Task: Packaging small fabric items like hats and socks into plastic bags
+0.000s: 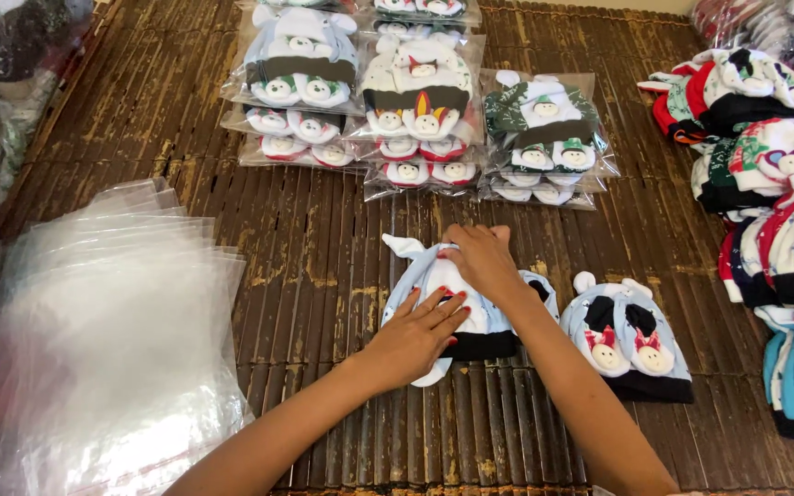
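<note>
soft cloth hat (434,294), glossy plastic bags (94,340)

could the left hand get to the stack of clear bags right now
Probably yes. The left hand rests flat on the pale blue hat, and only bare mat lies between it and the clear bags on its side.

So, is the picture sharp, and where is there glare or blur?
In the head view the light is even and soft; both hands, left and right, on the light blue hat look fairly sharp. The stack of clear plastic bags shows pale glare, as do the bagged hats. The far corners look softer and slightly bent by the wide lens.
</note>
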